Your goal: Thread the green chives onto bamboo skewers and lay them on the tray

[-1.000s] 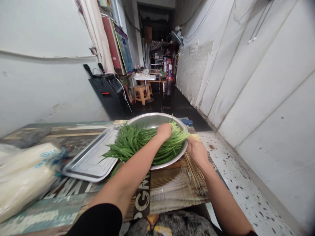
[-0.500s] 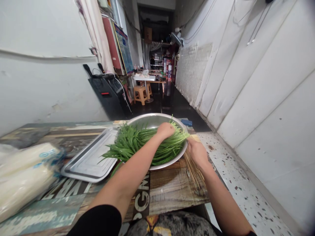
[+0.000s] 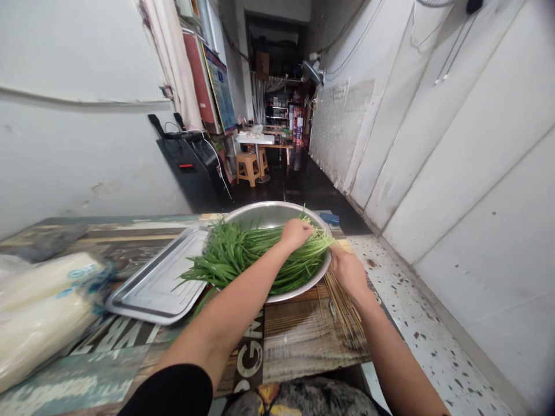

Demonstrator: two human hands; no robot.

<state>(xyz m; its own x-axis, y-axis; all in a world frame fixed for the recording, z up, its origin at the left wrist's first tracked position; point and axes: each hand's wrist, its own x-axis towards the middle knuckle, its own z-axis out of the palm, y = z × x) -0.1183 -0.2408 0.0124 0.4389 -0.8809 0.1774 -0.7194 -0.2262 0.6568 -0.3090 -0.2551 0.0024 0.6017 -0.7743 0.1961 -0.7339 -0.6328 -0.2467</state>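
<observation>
A heap of green chives (image 3: pixel 255 254) lies in a round metal basin (image 3: pixel 277 207), leafy tips hanging over its left side and pale stems toward the right. My left hand (image 3: pixel 296 233) is closed on the chives near the stem ends. At the basin's right rim, my right hand (image 3: pixel 348 270) is closed beside the stem tips; its fingertips are partly hidden, and what they pinch cannot be made out. Thin bamboo skewers (image 3: pixel 344 309) lie on the table under and beside my right hand.
A shallow metal tray (image 3: pixel 162 283) sits left of the basin, against its side. Plastic-wrapped white packs (image 3: pixel 47 312) are at the table's left. A small blue object (image 3: pixel 329 219) lies behind the basin. A white wall (image 3: pixel 468 190) runs along the right.
My left hand has shifted slightly to the right along the stems. My right hand stays at the rim, almost unmoved.
</observation>
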